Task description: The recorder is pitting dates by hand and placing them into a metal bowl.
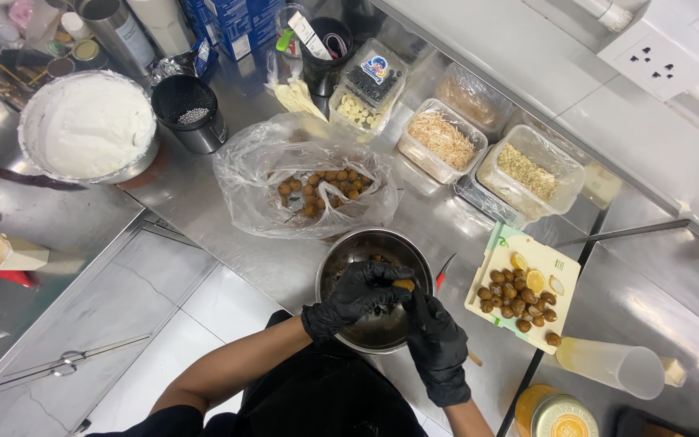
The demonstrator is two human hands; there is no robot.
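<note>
Both my hands wear black gloves and meet over a steel bowl (pixel 348 251) at the counter's front edge. My left hand (pixel 355 296) and my right hand (pixel 435 340) pinch one small round brown fruit (pixel 403 285) between their fingertips. A clear plastic bag (pixel 244 174) holding several more brown fruits (pixel 324 191) lies open just behind the bowl. Right of the bowl, a pale cutting board (pixel 561 267) carries a heap of the same fruits (pixel 518 301) and a few peeled pale pieces (pixel 535 279).
A large bowl of white cream (pixel 89 124) and a dark cup (pixel 187 112) stand at the back left. Clear tubs of shredded and chopped toppings (pixel 443 139) line the wall. A plastic jug (pixel 615 364) lies by the board, with a red-handled knife (pixel 443 273) beside the bowl.
</note>
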